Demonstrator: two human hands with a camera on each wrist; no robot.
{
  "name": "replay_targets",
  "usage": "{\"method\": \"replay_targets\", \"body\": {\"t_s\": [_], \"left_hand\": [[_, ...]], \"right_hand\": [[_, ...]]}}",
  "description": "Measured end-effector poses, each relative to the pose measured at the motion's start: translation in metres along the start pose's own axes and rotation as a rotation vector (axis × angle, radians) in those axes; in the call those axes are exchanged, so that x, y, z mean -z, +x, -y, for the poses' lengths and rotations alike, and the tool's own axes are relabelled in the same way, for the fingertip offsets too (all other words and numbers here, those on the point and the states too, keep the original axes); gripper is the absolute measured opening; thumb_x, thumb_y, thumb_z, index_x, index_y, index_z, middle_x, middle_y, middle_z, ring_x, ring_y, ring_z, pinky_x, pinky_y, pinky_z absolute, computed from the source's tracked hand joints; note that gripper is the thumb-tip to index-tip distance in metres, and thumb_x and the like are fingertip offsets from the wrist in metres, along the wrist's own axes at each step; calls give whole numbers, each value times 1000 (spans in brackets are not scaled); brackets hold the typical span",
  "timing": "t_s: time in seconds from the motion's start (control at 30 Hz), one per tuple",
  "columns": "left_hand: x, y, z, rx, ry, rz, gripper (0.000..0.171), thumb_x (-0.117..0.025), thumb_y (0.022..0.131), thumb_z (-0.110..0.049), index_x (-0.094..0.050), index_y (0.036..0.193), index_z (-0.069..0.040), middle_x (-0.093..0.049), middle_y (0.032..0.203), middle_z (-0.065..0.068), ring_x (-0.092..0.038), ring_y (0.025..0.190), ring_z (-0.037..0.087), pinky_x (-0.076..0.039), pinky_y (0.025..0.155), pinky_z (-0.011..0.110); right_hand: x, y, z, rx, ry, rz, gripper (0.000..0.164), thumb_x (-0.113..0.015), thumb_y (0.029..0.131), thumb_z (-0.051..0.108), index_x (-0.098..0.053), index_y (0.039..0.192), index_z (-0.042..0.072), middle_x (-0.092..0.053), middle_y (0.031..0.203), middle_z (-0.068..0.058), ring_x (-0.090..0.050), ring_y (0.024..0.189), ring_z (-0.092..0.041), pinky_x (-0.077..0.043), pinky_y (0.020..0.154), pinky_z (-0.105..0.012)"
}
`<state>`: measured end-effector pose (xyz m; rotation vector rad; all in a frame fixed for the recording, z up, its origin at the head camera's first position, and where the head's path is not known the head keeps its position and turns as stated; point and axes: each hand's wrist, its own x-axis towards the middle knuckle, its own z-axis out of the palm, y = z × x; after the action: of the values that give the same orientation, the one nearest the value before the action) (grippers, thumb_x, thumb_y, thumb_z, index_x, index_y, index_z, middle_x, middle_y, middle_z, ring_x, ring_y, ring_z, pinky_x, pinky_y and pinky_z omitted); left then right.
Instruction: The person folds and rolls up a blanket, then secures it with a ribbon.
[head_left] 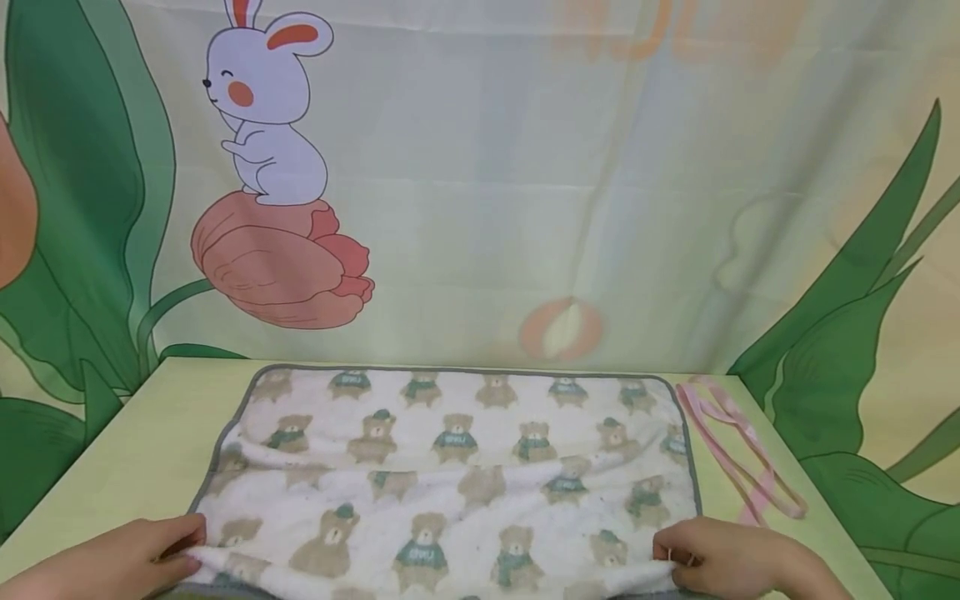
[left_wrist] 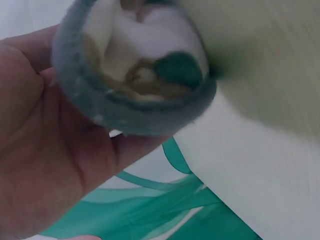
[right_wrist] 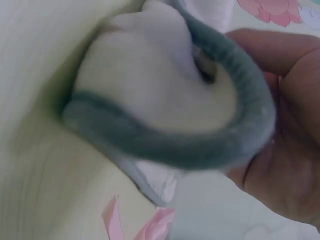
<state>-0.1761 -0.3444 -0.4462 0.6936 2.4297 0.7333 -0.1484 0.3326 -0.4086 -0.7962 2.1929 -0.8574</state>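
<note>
A white blanket (head_left: pixel 480 450) printed with brown bears and edged in grey lies spread over the table, its near part wrinkled. At its near left side my left hand (head_left: pixel 146 554) pinches the cloth between thumb and fingers. My right hand (head_left: pixel 738 554) pinches the near right side in the same way. In the left wrist view the grey trim (left_wrist: pixel 135 117) curls in a loop against the left hand (left_wrist: pixel 60 145). A similar bend of grey trim (right_wrist: pixel 200 150) meets the right hand (right_wrist: pixel 295 130) in the right wrist view. The near edge is partly out of the head view.
A pink ribbon (head_left: pixel 742 450) lies in loose loops on the light table (head_left: pixel 123 467), just right of the blanket. Behind the table hangs a printed curtain (head_left: pixel 465 208) with a rabbit, flowers and green leaves.
</note>
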Motion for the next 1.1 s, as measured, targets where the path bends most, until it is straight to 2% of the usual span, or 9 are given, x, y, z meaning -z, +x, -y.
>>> {"method": "replay_targets", "body": {"t_s": [0.1,0.23,0.4,0.53,0.7,0.8,0.87,1.0,1.1], "left_hand": [[7,-7,-16,105,-61,-13,12,-54,108,-20,-51,99,-12,-41,75,-3,-43,67,5,-34,62,30],[14,-11,-24,155,-181,3,16,-50,110,-22,-48,102,-8,-39,76,-1,-46,68,10,-33,62,30],[20,-14,-13,115,-336,41,17,-47,111,-21,-47,107,-5,-53,92,6,-58,83,20,-39,67,30],[24,-14,-4,133,-385,36,19,-47,111,-22,-51,113,-3,-59,107,9,-61,91,22,-45,71,28],[28,-14,2,85,-398,45,19,-46,112,-20,-53,112,-2,-59,107,10,-61,87,17,-45,71,27],[28,-14,5,45,-412,66,19,-44,112,-17,-55,111,-1,-58,106,9,-60,86,15,-43,71,26],[27,-14,10,-18,-429,88,20,-42,112,-13,-56,110,0,-58,105,9,-59,86,14,-43,71,25],[26,-16,13,-66,-478,135,23,-39,112,-10,-58,110,3,-59,105,9,-55,90,10,-40,72,22],[26,-17,10,-41,-509,165,25,-40,112,-10,-60,109,4,-60,105,8,-52,91,7,-36,72,22]], "right_hand": [[5,-2,-3,-42,2,-57,11,-52,106,7,-61,104,13,-48,79,13,-46,72,-2,-40,65,-27],[10,-3,-5,-66,-6,-124,11,-49,109,13,-60,112,15,-49,77,10,-45,68,-4,-40,63,-28],[14,-4,-6,-42,22,-154,13,-47,111,16,-60,109,14,-42,75,8,-40,65,-4,-37,61,-29],[16,-9,-7,-14,12,-162,14,-48,110,15,-61,106,13,-41,75,10,-40,66,-3,-37,61,-29],[20,-15,-8,-29,75,-127,16,-51,108,11,-66,108,10,-54,78,10,-48,70,-3,-39,64,-26],[23,-20,-7,-62,91,-110,15,-52,106,9,-67,104,9,-59,79,8,-51,70,-4,-41,64,-25],[26,-24,-5,-88,73,-114,16,-54,105,9,-68,98,10,-58,77,8,-51,67,-5,-41,62,-25],[33,-34,-6,-135,20,-134,16,-56,104,12,-67,93,13,-53,73,9,-48,65,-5,-39,62,-26],[37,-39,-10,-133,11,-138,16,-57,104,12,-66,91,12,-51,72,10,-46,65,-4,-39,62,-26]]}}
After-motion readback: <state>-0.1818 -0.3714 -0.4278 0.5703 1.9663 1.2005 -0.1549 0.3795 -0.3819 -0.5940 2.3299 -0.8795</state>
